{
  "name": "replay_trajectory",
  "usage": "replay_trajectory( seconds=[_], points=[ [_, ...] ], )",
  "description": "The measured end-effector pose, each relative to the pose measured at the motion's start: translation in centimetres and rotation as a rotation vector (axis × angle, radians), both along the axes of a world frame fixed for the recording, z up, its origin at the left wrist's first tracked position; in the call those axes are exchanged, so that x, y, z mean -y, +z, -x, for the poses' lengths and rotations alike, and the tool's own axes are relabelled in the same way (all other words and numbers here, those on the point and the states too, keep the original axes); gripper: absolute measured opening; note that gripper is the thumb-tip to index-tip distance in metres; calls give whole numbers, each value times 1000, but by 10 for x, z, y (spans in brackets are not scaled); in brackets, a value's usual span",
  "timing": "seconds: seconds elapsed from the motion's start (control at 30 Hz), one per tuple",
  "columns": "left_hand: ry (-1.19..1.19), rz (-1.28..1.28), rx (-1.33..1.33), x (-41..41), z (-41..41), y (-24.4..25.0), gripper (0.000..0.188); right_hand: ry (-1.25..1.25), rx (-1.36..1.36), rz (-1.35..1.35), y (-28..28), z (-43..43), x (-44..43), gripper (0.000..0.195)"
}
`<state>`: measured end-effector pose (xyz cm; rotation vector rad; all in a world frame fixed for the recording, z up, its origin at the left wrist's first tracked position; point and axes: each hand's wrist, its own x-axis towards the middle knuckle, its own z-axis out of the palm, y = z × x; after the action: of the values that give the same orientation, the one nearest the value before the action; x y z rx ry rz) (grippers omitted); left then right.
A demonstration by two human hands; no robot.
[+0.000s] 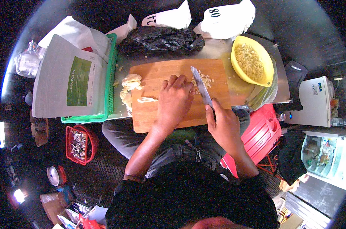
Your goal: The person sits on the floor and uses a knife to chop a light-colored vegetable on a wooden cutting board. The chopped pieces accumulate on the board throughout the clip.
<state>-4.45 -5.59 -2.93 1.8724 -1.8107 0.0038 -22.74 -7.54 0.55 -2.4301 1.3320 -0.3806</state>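
Note:
A wooden cutting board (167, 68) lies on the metal table before me. My left hand (177, 96) rests on it with fingers curled down, against a pale food piece mostly hidden beneath them. My right hand (223, 123) is closed around the handle of a kitchen knife (202, 86); its blade points away from me, over small chopped pale bits (206, 80). A thin pale strip (147, 100) lies left of my left hand. Larger pale, folded pieces (131, 82) sit at the board's left edge. A yellow bowl (267, 73) of chopped pieces stands to the right.
On the left stands a green plastic basket (112, 74) with large printed pouches (98, 77). A crumpled black plastic bag (164, 38) and white numbered cards (223, 20) lie behind the board. A clear plastic bag (263, 96) lies near the bowl. A red plastic stool or chair (259, 137) is at right.

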Motion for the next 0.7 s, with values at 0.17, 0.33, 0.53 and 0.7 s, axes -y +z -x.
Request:
replay_trajectory(
  seconds=[0.17, 0.33, 0.53, 0.7],
  points=[
    [27, 11, -10, -4, -5, 1, 8, 4, 31, -14, 2, 1, 0, 28],
    [25, -10, -96, -13, -18, 10, 11, 0, 37, 5, -7, 4, 2, 27],
    [-71, -9, -118, -19, -26, 14, 18, 0, 11, -72, 4, -1, 0, 27],
    [-122, -72, -145, -21, -28, 13, 21, 31, 11, -82, -2, 2, -2, 24]
  ],
)
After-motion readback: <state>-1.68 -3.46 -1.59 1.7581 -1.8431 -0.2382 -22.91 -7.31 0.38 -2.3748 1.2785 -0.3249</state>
